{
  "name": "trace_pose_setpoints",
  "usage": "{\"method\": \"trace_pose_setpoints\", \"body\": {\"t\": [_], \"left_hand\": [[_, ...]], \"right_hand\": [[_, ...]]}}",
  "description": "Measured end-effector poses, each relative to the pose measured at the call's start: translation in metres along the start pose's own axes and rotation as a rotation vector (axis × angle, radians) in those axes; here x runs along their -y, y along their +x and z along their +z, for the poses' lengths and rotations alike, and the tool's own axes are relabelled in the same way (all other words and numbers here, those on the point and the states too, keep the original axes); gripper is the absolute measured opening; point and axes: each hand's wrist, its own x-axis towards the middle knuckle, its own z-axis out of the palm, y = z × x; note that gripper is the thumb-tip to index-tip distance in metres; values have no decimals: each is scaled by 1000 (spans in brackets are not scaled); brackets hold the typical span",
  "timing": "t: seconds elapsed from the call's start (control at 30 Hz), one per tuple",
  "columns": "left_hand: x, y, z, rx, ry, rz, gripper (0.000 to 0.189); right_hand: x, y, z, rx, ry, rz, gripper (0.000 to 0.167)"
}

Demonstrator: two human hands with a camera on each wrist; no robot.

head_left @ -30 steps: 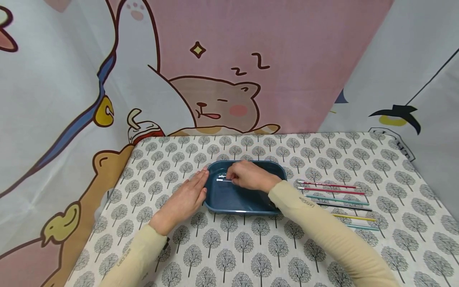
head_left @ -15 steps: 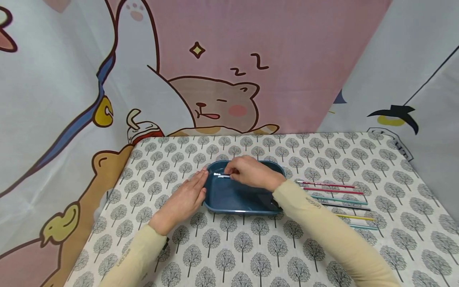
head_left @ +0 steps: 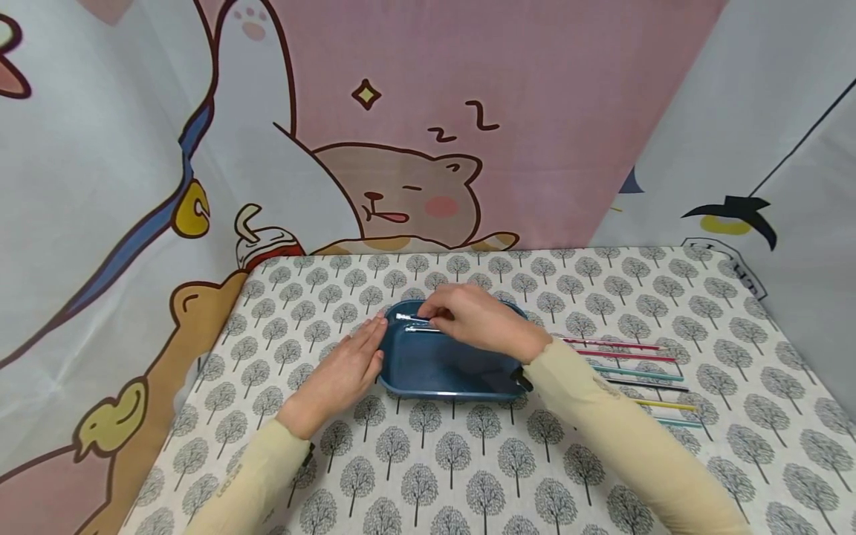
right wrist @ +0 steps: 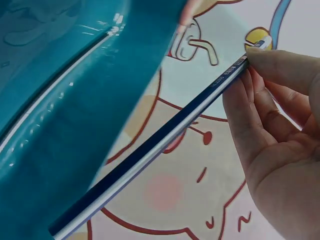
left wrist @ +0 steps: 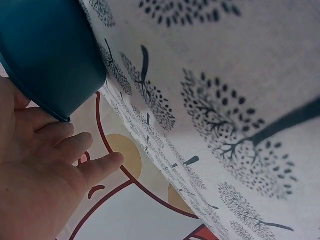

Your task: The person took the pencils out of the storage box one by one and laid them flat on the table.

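Note:
My right hand (head_left: 478, 319) pinches a dark blue pencil with white stripes (right wrist: 155, 143) near its white eraser end, between thumb and fingers. That pencil is raised at a slant, its far end over the blue tray (head_left: 441, 371). A second striped pencil (right wrist: 55, 86) lies on the tray's floor, as the right wrist view shows; in the head view its eraser end (head_left: 420, 329) shows just below the held pencil. My left hand (head_left: 344, 379) rests with straight fingers against the tray's left rim. The left wrist view shows that hand (left wrist: 45, 165) with its fingers spread along the tray wall.
Several pencils lie in a column on the tree-print cloth (head_left: 428, 461) right of the tray: red (head_left: 628, 357), teal (head_left: 645, 374), black (head_left: 652, 385) and yellow (head_left: 669, 405) among them. My right sleeve (head_left: 622, 416) overlaps their left ends. A cartoon curtain (head_left: 548, 111) stands behind.
My right hand has lifted one pencil away from the other in the tray, moving slightly up and to the right. The left hand stays at the rim.

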Motion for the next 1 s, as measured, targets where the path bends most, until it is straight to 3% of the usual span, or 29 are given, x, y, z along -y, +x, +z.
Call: {"method": "trace_pose_setpoints", "body": {"t": [0.53,1.0], "left_hand": [[1,0,0,-8,9,25,58],[1,-1,0,-13,13,28,57]], "right_hand": [[12,-34,-29,-135,-23,-99,17],[9,-74,-44,-213,-62,-110,19]]}}
